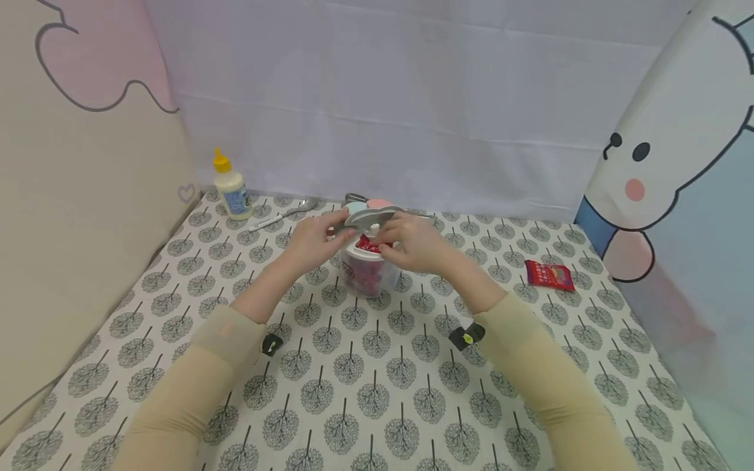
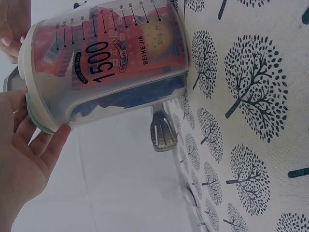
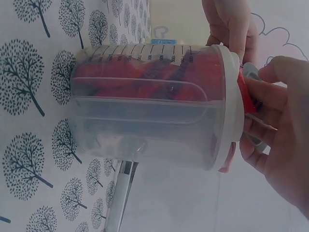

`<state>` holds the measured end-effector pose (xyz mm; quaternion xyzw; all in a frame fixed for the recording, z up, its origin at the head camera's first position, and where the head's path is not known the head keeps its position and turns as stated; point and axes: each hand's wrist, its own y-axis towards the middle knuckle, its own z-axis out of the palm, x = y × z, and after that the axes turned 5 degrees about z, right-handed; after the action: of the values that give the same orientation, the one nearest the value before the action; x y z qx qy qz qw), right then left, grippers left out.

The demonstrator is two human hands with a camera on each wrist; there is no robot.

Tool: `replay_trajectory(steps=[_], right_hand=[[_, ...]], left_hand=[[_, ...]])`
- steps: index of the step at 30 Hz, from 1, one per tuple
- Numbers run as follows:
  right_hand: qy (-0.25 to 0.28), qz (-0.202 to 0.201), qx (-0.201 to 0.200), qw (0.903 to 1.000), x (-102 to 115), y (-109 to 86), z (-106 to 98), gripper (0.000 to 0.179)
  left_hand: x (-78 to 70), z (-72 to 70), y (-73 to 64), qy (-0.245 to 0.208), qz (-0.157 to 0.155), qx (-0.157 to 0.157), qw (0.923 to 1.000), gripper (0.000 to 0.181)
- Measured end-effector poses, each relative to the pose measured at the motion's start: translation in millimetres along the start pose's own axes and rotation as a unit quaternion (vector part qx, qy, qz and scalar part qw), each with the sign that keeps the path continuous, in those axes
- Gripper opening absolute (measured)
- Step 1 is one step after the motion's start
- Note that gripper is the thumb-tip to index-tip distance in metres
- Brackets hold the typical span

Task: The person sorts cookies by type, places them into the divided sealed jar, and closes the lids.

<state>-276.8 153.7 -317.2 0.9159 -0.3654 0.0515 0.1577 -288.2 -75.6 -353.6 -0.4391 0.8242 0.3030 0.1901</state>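
Observation:
A clear storage jar [image 2: 120, 92] with a white rim and printed measuring marks stands on the table, with red snack packets inside. Its lid has grey, green and pink flaps, and the grey flap [image 1: 372, 216] is raised. My left hand [image 1: 312, 243] holds the lid at its left side, thumb and fingers at the green edge [image 2: 38, 115]. Over the opening, my right hand [image 1: 415, 243] pinches a red snack packet [image 3: 246, 94] that pokes out past the rim. Part of that packet is hidden by the fingers and the jar's rim.
A glue bottle [image 1: 233, 190] with a yellow cap stands at the back left, beside a spoon [image 1: 283, 214]. Behind the jar lies a slotted metal utensil [image 2: 162, 130]. Another red snack packet [image 1: 550, 275] lies on the right of the tree-patterned cloth [image 1: 377, 399].

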Motion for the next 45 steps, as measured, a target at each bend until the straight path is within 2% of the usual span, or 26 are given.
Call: replay_trajectory(steps=[4,7,9,13,16,20,25,30,33,40,45], right_hand=[[-0.048,-0.026,0.03,0.998,0,-2.4,1,0.03],[-0.09,-0.033,0.036,0.9948,1,-3.8,6,0.036],[-0.092,-0.029,0.033,0.9948,1,-5.2,10,0.039],[0.0,-0.013,0.002,0.9999,-2,-14.1,12,0.037],[0.071,-0.018,-0.035,0.9967,-8,-27.7,5,0.038],[0.093,-0.007,-0.078,0.9925,-20,-53.8,-13,0.041],[0.061,0.065,-0.102,0.9907,-50,-98.2,-36,0.044],[0.041,0.168,-0.097,0.9802,-102,-148.5,-48,0.051],[0.04,0.226,-0.072,0.9707,-132,-173.0,-46,0.056],[0.026,0.303,0.006,0.9525,-183,-212.6,-31,0.062],[0.033,0.371,0.054,0.9263,-207,-232.4,-14,0.065]], left_hand=[[0.6,-0.6,0.1,-0.003,0.004,-0.005,1.0,0.045],[1.7,-1.1,0.8,-0.004,0.01,-0.01,0.9999,0.042],[2.2,-1.2,1.2,-0.004,0.01,-0.012,0.9999,0.042],[2.5,-0.9,2.1,-0.001,0.009,-0.014,0.9999,0.043],[1.6,-0.5,2.1,0.0,0.009,-0.014,0.9999,0.043],[0.5,0.7,1.8,0.0,0.009,-0.012,0.9999,0.042],[-0.2,1.8,-0.7,-0.004,0.006,-0.012,0.9999,0.041],[-0.4,1.8,-2.4,-0.007,0.0,-0.013,0.9999,0.044],[0.8,1.7,-2.9,-0.004,0.003,-0.017,0.9999,0.045],[3.8,3.0,-3.7,-0.001,0.007,-0.018,0.9998,0.046],[2.2,4.3,-2.3,0.0,0.01,-0.018,0.9998,0.045]])
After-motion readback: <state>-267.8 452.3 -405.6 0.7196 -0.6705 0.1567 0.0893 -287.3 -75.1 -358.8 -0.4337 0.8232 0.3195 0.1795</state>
